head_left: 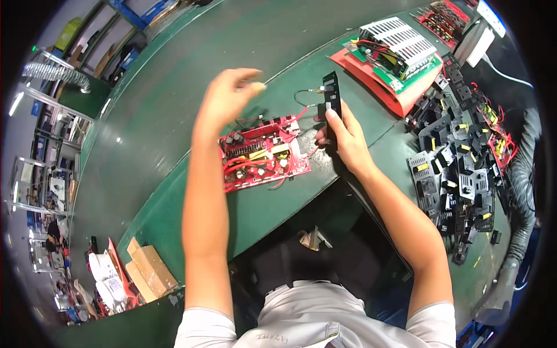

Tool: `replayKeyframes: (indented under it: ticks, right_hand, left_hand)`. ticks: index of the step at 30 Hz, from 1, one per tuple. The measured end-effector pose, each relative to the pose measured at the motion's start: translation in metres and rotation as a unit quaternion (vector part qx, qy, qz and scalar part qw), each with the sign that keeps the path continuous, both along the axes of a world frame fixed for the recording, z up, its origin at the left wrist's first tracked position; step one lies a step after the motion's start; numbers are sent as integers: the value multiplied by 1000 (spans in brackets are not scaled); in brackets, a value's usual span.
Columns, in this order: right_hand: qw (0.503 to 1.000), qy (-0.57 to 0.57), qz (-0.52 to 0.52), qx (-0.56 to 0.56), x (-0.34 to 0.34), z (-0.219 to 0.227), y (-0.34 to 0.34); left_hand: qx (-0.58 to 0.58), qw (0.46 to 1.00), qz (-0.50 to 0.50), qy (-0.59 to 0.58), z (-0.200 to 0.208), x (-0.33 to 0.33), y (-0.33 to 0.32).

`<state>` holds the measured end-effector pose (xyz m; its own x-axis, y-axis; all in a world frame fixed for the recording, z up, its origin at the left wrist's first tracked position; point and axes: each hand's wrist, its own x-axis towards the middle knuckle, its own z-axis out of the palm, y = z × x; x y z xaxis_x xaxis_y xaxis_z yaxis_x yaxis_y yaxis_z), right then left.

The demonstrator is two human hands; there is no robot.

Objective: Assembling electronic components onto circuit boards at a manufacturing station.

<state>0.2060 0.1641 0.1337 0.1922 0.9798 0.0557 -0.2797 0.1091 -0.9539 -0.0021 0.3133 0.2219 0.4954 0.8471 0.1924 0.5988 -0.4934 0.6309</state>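
Note:
A narrow black panel (331, 87) with slots stands on edge in my right hand (346, 134), thumb on its face and fingers behind it. Wires run from the panel toward a red circuit board (264, 153) lying on the green bench. That board carries coils, capacitors, yellow-wrapped parts and loose red wires. My left hand (229, 98) is raised over the board's far left corner, thumb and forefinger apart, with nothing seen between them.
A white slotted metal cover (400, 40) sits on green boards over a red sheet (371, 81) at the far right. Many black panels (458, 168) are heaped on the right, beside a flexible grey duct (523, 185). A cardboard box (152, 267) stands at the left.

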Motion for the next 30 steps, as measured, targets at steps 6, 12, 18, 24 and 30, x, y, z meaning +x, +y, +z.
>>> replayKeyframes:
  ticks: [6, 12, 18, 24, 30]
  right_hand:
    - [1000, -4, 2, 14, -1, -7, 6]
    - [999, -30, -6, 25, 1, -9, 5]
    - [999, -35, -6, 26, 0, -7, 3]
    - [999, -46, -8, 21, 1, -4, 1]
    - [999, -44, -5, 26, 0, -5, 1]
  left_hand:
    - [-62, 969, 182, 158, 6, -74, 7]
    - [-129, 984, 104, 72, 10, -49, -45]
    - [-130, 980, 86, 120, 19, -60, -41]
    - [10, 905, 248, 346, 15, -72, -33]
    - [46, 947, 207, 242, -9, -64, -7]
